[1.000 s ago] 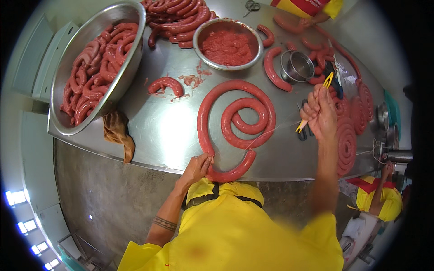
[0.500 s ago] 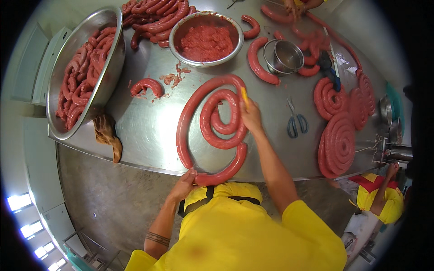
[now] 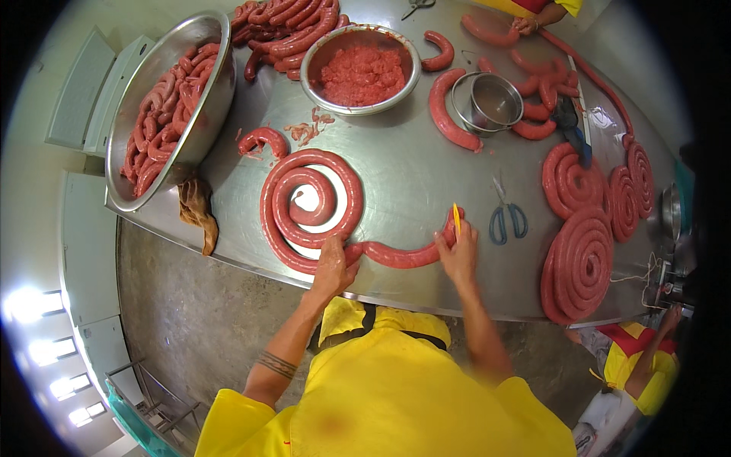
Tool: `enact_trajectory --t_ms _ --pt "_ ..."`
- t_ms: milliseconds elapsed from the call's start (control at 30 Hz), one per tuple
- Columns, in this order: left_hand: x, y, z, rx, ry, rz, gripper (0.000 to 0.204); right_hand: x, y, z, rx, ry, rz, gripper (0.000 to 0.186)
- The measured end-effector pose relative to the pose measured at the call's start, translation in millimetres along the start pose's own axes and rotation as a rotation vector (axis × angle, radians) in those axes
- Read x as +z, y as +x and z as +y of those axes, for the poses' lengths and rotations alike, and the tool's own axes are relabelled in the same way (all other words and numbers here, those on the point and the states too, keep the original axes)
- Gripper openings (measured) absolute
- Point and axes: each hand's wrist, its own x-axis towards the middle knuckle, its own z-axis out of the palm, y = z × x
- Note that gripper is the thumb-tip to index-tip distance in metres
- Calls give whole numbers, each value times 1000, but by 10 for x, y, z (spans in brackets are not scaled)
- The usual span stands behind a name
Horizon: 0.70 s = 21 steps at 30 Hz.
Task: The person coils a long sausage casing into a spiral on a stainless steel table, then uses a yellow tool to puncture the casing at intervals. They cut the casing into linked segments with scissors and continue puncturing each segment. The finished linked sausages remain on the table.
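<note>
A long raw sausage (image 3: 349,164) lies in a loose spiral on the steel table in front of me. Its outer end runs off to the right. My left hand (image 3: 332,266) is closed around the sausage at the near side of the spiral, where the casing looks pinched thin. My right hand (image 3: 459,255) has its fingers closed at the sausage's right end. Between those same fingers stands a slim yellow tool (image 3: 457,219), pointing away from me; its kind I cannot make out. Blue-handled scissors (image 3: 508,221) lie to the right of that hand.
A big tilted steel basin (image 3: 222,99) of sausages stands at left, over a brown cloth (image 3: 196,209). Behind are a bowl of minced meat (image 3: 358,76) and a steel pot (image 3: 495,103). Finished sausage coils (image 3: 579,263) lie at right. A co-worker's hand (image 3: 525,25) handles sausage opposite.
The spiral has shifted left and been wound tighter. My left hand moved right along the sausage, and my right hand came nearer to me and rightward, drawing the end out.
</note>
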Motion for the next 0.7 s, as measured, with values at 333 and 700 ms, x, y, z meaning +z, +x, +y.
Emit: enact_trajectory --t_ms 333,700 --pt "386 -6 -106 -16 276 -433 35 685 997 -287 -356 106 -231 32" --pt "272 423 -107 -681 -1412 -924 12 -1622 1757 -679 -23 1424 -147 23"
